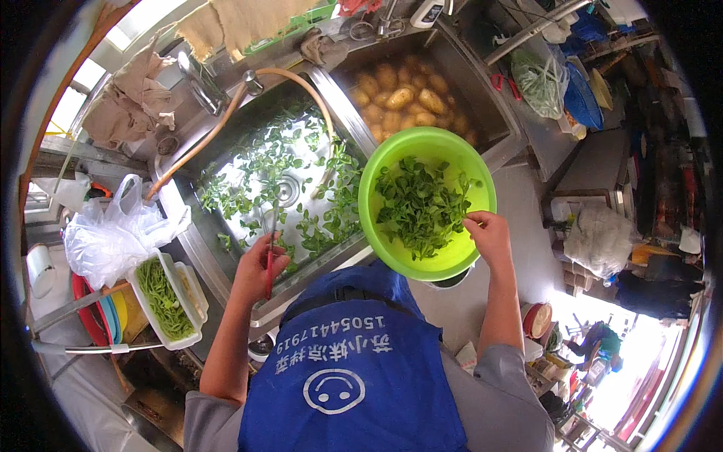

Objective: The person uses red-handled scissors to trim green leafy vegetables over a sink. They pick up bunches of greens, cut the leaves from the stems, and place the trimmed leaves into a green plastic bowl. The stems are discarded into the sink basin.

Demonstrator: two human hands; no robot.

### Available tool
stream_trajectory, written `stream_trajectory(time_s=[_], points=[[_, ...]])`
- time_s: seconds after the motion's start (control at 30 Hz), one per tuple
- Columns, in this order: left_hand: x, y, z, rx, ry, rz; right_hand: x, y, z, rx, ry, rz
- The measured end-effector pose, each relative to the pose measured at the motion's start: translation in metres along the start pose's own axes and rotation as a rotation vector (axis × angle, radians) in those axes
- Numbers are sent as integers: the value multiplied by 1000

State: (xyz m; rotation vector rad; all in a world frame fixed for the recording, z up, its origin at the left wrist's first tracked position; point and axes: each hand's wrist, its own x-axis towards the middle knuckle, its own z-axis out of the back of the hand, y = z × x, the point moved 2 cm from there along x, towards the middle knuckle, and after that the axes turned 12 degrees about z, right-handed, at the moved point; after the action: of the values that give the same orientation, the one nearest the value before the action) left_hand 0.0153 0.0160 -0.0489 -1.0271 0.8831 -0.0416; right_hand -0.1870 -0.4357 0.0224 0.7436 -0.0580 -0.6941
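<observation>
My left hand (262, 264) is over the near edge of the left sink basin, closed around the red handle of a slim metal tool (270, 274), whose kind I cannot make out for certain. Leafy green sprigs (333, 192) float in that water-filled steel basin (212, 198). To the right, a bright green plastic bowl (370, 226) holds a heap of leafy greens (418, 209). My right hand (490, 234) reaches over the bowl's right rim, thumb and fingertips pinched on the edge of the heap.
Potatoes (401, 99) lie in brownish water in the right basin. An orange hose (226, 121) curves into the left one. A white plastic bag (121, 231) and a tub of cut green vegetables (166, 299) stand at left. A bagged green vegetable (539, 79) rests on the right counter.
</observation>
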Motion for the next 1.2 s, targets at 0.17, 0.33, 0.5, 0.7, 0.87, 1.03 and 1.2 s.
stream_trajectory(time_s=[0.17, 0.33, 0.5, 0.7, 0.87, 1.03, 1.2], points=[[-20, -48, -10, 192, 163, -86, 1, 59, -9, 182, 74, 165], [-37, -103, -23, 317, 225, -193, 5, 108, -50, 310, 254, 272], [-36, -117, -20, 428, 201, -181, 1, 154, -75, 228, 376, 395], [-31, -99, -12, 403, 161, -155, -4, 176, -95, 124, 416, 553], [-28, -93, -11, 388, 173, -110, -4, 183, -102, 76, 451, 632], [-38, -85, -3, 119, 361, -2, 2, 182, -105, 111, 471, 552], [-33, -73, -5, 171, 502, -77, 4, 184, -109, 133, 463, 586]])
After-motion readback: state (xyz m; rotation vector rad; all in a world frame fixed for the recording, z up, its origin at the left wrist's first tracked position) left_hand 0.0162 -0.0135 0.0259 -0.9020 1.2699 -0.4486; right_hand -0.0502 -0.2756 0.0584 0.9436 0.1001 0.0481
